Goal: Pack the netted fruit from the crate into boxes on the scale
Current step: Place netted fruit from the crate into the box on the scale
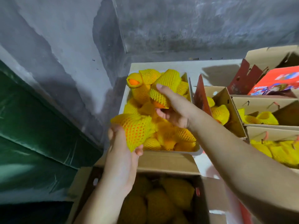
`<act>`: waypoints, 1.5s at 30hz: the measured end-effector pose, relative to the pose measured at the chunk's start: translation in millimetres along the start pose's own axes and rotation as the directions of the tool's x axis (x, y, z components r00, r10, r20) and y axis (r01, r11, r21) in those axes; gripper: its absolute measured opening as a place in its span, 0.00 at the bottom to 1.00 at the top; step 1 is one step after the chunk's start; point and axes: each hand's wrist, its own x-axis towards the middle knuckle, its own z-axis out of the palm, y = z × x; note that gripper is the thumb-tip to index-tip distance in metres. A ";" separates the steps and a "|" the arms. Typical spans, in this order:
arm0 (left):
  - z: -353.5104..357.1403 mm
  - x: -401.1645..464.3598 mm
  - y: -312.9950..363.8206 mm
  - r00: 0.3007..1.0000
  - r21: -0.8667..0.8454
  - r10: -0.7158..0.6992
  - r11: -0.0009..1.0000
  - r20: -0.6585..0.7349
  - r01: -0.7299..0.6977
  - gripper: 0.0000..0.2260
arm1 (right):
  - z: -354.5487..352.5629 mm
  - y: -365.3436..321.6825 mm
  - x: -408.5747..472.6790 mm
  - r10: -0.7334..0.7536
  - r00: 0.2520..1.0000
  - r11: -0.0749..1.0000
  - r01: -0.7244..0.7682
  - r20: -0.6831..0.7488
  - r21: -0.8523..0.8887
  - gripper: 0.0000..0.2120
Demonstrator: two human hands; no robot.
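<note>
A pale crate (196,153) ahead of me is heaped with orange fruit in yellow foam nets (168,80). My left hand (123,160) grips one netted fruit (135,128) at the crate's near left corner, lifted above the rim. My right hand (174,109) reaches into the middle of the crate and holds another netted fruit (159,97) between thumb and fingers. Directly below me an open cardboard box (168,162) holds several netted fruit (176,193) in shadow. I cannot make out a scale under it.
To the right stand open cardboard boxes (229,102) partly filled with netted fruit, and a red printed box (275,81) behind them. A grey concrete wall (64,46) rises at the back and left. A dark green sheet (32,126) covers the left side.
</note>
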 end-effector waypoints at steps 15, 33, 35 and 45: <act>-121.5 -106.6 51.8 0.895 0.852 -0.071 0.346 0.441 -0.392 0.31 | 66.4 129.6 -248.1 -0.125 0.991 0.989 0.128 -0.041 0.072 0.35; -209.4 -150.1 66.4 0.657 0.295 0.265 0.733 0.706 -0.613 0.32 | 172.6 182.5 -306.6 -0.035 0.982 0.950 0.090 0.185 -0.298 0.28; -218.4 -147.9 67.3 0.620 0.325 0.194 0.712 0.760 -0.622 0.34 | 178.1 189.7 -309.7 -0.007 0.984 0.962 0.055 0.177 -0.268 0.33; -236.0 -162.7 51.9 0.576 0.324 0.451 0.520 0.682 -0.790 0.34 | 194.2 216.3 -320.2 0.003 0.993 0.992 0.013 0.122 -0.129 0.29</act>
